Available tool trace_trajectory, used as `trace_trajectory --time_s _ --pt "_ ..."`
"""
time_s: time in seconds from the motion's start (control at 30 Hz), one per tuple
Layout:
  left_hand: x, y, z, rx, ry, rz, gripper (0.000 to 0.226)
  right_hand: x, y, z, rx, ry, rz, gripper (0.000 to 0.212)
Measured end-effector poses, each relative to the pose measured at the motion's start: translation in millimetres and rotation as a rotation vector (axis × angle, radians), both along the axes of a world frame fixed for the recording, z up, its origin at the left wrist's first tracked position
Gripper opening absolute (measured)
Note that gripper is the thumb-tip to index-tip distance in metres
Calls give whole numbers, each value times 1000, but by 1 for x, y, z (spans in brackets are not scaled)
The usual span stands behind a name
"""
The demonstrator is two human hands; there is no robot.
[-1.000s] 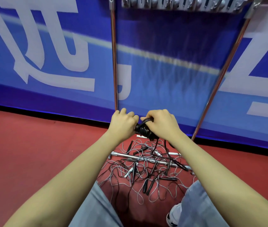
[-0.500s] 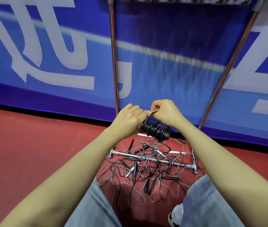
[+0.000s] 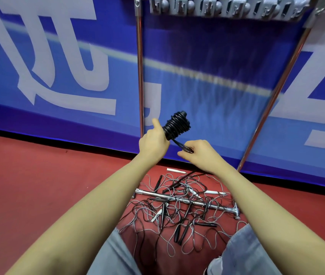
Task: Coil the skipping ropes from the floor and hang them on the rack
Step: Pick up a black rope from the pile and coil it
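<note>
Left hand: our left hand (image 3: 153,142) grips the lower end of the coiled black skipping rope (image 3: 176,125), thumb raised, holding the bundle tilted up toward 1 o'clock.
Right hand: our right hand (image 3: 198,153) pinches the short loose tail of rope (image 3: 181,144) that leaves the foot of the bundle.
What changed: half a second ago both hands were closed together over the bundle, which lay lower and nearly level; now they have parted, the coil has swung upright and higher, and the tail is drawn out at 4 o'clock from it.
What it means: we judge the winding is finished and the end is being secured, so hanging comes next.
Rack: its hook bar (image 3: 227,6) sits at 12 o'clock, well above the coil, between two metal uprights (image 3: 140,76).
Floor: at 6 o'clock a tangled pile of ropes (image 3: 179,207) lies over the rack's base bar (image 3: 213,206), still uncoiled.
</note>
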State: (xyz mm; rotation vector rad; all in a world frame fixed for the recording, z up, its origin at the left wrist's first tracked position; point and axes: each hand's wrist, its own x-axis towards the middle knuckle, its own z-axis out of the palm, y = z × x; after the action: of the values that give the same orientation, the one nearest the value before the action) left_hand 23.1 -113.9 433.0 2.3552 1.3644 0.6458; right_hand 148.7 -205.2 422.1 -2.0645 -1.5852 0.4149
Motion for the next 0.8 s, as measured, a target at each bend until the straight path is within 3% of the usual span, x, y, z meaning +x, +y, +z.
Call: trace_trajectory --time_s 0.13,0.2,0.23,0.33,0.4,0.43,0.57,0.67,0.8 --pt "3 -3 -9 129 252 -10 30 -5 -8 10 -70 -205 76 24" --pt "5 -5 -12 172 386 -41 30 -3 -10 16 -100 -403 137 11" --pt "5 -7 -13 196 451 -64 31 -1 -9 18 -105 -526 168 15" --pt "8 -10 -13 263 609 -157 31 -1 -6 18 71 -917 280 14" --pt "10 -11 -11 321 676 -224 27 -5 -7 19 215 -1018 271 12" --pt "11 -11 -10 360 700 -263 24 -5 -6 18 257 -1037 237 6" --pt "11 -10 -2 451 747 -313 19 -6 -8 9 180 -906 108 32" --pt "8 -7 -2 502 754 -259 22 -1 -5 9 57 -752 91 27" --pt "6 -4 -7 476 730 -282 25 0 -4 12 91 -698 82 28"
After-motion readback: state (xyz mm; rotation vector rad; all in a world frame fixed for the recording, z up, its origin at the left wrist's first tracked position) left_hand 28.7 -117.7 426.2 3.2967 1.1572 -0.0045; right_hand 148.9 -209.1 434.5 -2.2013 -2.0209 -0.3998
